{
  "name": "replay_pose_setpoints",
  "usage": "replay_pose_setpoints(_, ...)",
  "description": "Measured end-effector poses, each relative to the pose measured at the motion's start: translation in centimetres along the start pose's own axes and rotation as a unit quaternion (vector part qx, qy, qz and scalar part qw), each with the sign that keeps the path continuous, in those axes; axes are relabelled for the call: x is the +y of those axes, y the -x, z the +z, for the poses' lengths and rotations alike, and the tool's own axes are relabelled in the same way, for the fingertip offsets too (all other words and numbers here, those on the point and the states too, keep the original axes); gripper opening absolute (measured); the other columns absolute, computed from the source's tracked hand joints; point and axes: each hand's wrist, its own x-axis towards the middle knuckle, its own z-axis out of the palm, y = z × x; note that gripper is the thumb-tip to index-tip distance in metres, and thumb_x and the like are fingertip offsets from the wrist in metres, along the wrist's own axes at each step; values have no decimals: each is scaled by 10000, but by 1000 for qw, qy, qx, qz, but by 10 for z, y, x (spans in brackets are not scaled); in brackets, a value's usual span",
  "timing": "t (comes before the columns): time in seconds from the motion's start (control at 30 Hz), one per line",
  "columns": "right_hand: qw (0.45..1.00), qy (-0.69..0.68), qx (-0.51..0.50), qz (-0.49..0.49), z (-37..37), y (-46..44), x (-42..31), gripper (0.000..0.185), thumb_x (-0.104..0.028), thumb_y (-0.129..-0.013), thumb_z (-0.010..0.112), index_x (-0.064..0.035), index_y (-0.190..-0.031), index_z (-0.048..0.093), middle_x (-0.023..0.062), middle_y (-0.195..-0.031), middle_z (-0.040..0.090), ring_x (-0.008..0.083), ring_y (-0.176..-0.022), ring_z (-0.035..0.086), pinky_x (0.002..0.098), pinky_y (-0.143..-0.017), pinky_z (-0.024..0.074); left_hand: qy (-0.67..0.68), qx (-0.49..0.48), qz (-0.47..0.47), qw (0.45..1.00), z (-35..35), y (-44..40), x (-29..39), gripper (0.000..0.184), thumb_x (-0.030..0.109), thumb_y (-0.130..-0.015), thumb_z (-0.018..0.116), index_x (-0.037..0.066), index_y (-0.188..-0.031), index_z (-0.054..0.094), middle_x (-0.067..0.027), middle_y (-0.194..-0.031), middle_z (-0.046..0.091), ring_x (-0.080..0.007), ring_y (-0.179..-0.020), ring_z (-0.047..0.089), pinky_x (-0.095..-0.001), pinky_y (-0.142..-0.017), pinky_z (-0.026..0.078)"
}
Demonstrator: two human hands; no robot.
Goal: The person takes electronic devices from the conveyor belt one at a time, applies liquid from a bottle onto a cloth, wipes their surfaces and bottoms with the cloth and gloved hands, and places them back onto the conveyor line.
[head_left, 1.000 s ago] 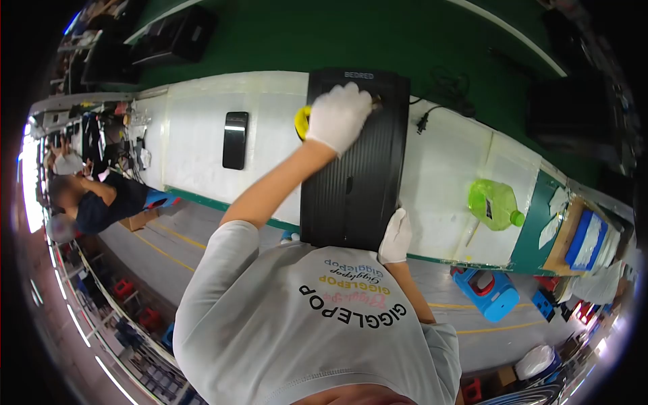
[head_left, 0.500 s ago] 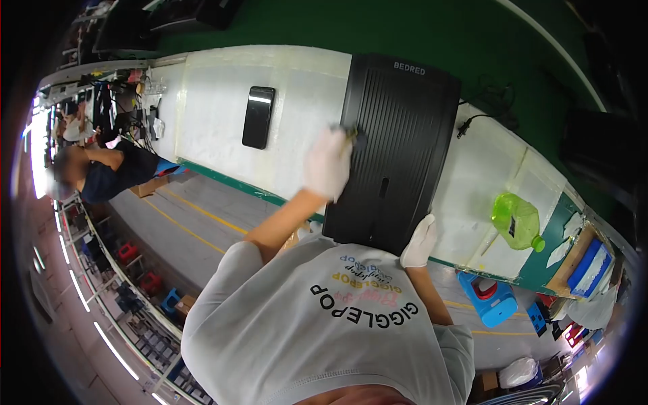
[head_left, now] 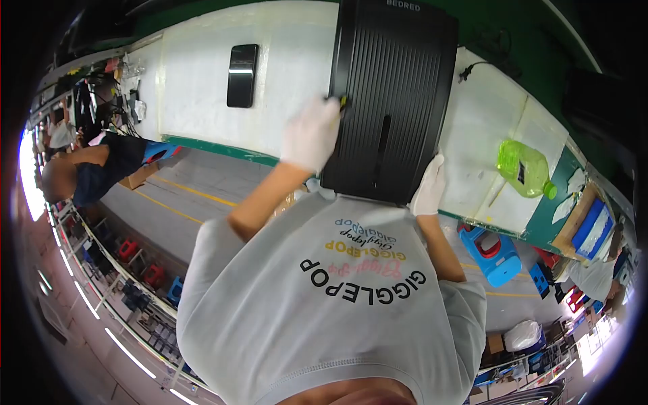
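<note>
A black ribbed panel-like unit (head_left: pixel 398 81) marked BEDRED lies on the white worktop, its near end close to my body. My left hand (head_left: pixel 310 135), in a white glove, is closed at the unit's left edge. It pinches a small yellow-green and dark piece (head_left: pixel 343 102), mostly hidden by the fingers, so its kind is unclear. My right hand (head_left: pixel 429 185), also gloved, rests against the near right side of the unit with fingers stretched out along it.
A black phone (head_left: pixel 241 75) lies on the worktop (head_left: pixel 196 74) to the left. A green plastic bottle (head_left: pixel 523 169) lies to the right, and a plugged cable (head_left: pixel 466 73) trails behind it. Another person (head_left: pixel 94 169) is at the far left. A blue container (head_left: pixel 493 256) stands below the right edge.
The whole view has shifted, so the bench appears higher. My left hand has moved slightly nearer to me along the unit's left edge. The right hand stays at the unit's side.
</note>
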Motion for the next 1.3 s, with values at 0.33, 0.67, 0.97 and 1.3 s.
replay_pose_setpoints(0.33, 994, -1, -88, 67, -4, -58, -31, 797, -599, -958, 206, 72, -1324, 436, 198, -1321, 504, 270, -1235, 467, 317, -1051, 312, 42, 5, -257, 965, -9, 38, -39, 278, 218, -847, 635, 28, -1042, 579, -183, -967, 583, -370, -935, 565, -433, -823, 454)
replay_pose_setpoints(0.67, 980, -69, -127, 133, 4, -95, -31, 872, -696, -890, 294, -56, -1476, 215, 111, -1509, 269, 249, -1360, 306, 342, -1116, 218, 577, -88, -440, 682, 126, -27, -75, 518, 444, -954, 349, 50, -1224, 547, -149, -1165, 604, -291, -991, 599, -389, -816, 497)
replay_pose_setpoints(0.97, 955, -204, -155, 152, 4, -97, -27, 945, -756, -824, 369, -105, -1487, 199, 65, -1512, 274, 239, -1376, 279, 399, -1126, 218, 341, -33, -378, 860, 11, -40, 3, 658, 527, -889, 517, -53, -1200, 545, -152, -1083, 641, -249, -1002, 602, -295, -879, 437)
replay_pose_setpoints(1.3, 916, -325, -149, 183, 47, -68, -98, 794, -668, -902, 347, -79, -1434, 334, 78, -1402, 413, 222, -1226, 438, 324, -1017, 357, 409, 22, -223, 884, -10, 3, 19, 570, 364, -932, 508, -54, -1313, 438, -210, -1291, 488, -270, -1190, 482, -318, -1015, 357)
